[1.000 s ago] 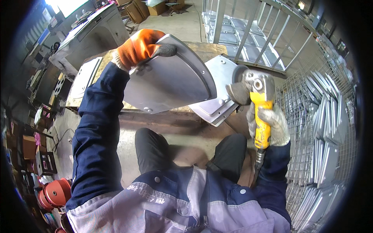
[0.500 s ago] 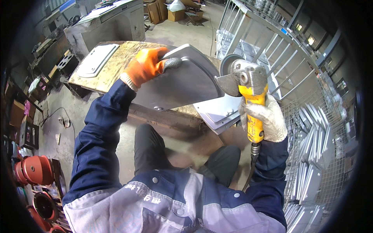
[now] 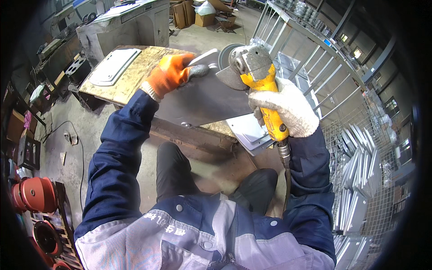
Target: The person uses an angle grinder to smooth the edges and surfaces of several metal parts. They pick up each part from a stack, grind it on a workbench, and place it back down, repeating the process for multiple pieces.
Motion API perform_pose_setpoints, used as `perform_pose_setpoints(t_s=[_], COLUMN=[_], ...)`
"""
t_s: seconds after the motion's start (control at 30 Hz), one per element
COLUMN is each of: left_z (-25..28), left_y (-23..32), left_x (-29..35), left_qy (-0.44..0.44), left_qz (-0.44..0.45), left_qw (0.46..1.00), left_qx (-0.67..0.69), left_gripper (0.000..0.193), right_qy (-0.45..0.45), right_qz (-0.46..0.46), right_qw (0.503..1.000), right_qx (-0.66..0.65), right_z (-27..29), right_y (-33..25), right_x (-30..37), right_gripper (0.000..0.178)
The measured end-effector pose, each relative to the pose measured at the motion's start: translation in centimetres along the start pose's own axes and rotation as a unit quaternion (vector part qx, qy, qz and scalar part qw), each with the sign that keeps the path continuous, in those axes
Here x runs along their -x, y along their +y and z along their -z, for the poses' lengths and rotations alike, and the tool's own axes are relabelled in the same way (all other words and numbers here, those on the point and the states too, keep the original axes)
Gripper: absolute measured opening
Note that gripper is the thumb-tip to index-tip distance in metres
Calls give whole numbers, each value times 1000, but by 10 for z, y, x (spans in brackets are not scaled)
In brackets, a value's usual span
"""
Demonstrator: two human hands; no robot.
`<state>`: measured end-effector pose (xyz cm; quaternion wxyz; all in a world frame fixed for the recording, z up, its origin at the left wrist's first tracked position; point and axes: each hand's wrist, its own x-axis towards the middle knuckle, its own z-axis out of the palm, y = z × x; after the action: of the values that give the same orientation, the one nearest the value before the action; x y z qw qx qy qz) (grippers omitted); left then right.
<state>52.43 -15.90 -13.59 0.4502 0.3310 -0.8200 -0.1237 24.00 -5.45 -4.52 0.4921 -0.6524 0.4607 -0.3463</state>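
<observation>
My left hand (image 3: 173, 75), in an orange glove with dark fingertips, is closed on the upper edge of a grey metal plate (image 3: 198, 101). The plate lies tilted over the wooden bench. In a white cloth glove, my right hand (image 3: 288, 105) is wrapped round the yellow body of an angle grinder (image 3: 271, 118). Its grey head, guard and disc (image 3: 227, 56) are over the plate's far right part, just right of my left hand. Whether the disc touches the plate I cannot tell. The grinder's cord runs down along my right forearm.
A white panel (image 3: 114, 67) lies on the bench top (image 3: 148, 54) at left; more pale panels (image 3: 253, 130) stick out at its right. A metal railing frame (image 3: 310, 45) stands at far right, a wire cage of stacked plates (image 3: 360, 166) nearer. Red round housings (image 3: 38, 194) sit lower left.
My right hand has carried the grinder left and farther away, from beside the plate's right end to over its far edge. My left hand keeps its hold, almost unmoved.
</observation>
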Motion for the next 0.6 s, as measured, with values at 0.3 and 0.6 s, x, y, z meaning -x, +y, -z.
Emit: perform_pose_setpoints(t_s=[0.3, 0.6], left_z=[-3, 16], left_y=[-14, -11], left_x=[0, 10], left_qy=[43, 13], left_qz=[-52, 71], left_qw=[997, 997], left_qx=[48, 30], left_gripper=[54, 63], right_qy=[-20, 25], right_qz=[2, -26], right_qw=[1000, 997], right_qx=[-13, -70], right_z=[-1, 15], right_y=[6, 41], right_x=[-9, -6], right_gripper=[35, 34])
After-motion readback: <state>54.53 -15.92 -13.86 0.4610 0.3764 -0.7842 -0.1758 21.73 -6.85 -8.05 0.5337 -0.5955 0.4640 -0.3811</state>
